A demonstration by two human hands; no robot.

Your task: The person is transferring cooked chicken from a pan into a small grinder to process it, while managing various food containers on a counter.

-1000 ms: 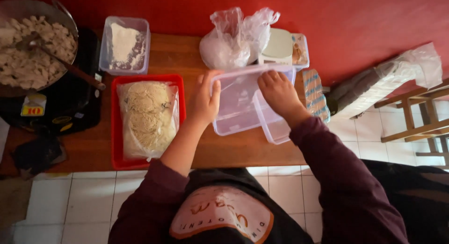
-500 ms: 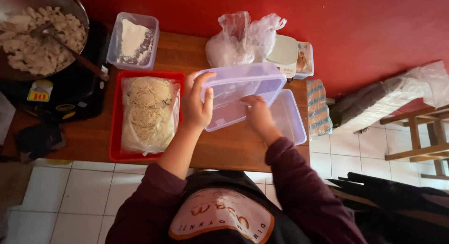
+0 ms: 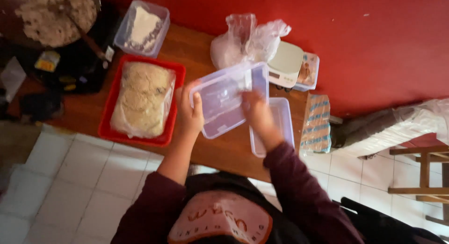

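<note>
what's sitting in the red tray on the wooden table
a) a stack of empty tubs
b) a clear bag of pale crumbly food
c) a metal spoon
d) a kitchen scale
b: the red tray holds a clear plastic bag of pale crumbly food, just left of the left hand, which grips a clear plastic container; the scale sits farther back by the red wall.

Single head-worn view, looking steeply down from above own chest. Faces wooden counter (image 3: 93, 115) set against red wall (image 3: 374, 47). Close range: both forearms fill centre, left hand (image 3: 191, 114) and right hand (image 3: 258, 117) within arm's reach. White floor tiles (image 3: 65, 188) at bottom left. Slightly tilted, motion-blurred. No second view.
</note>
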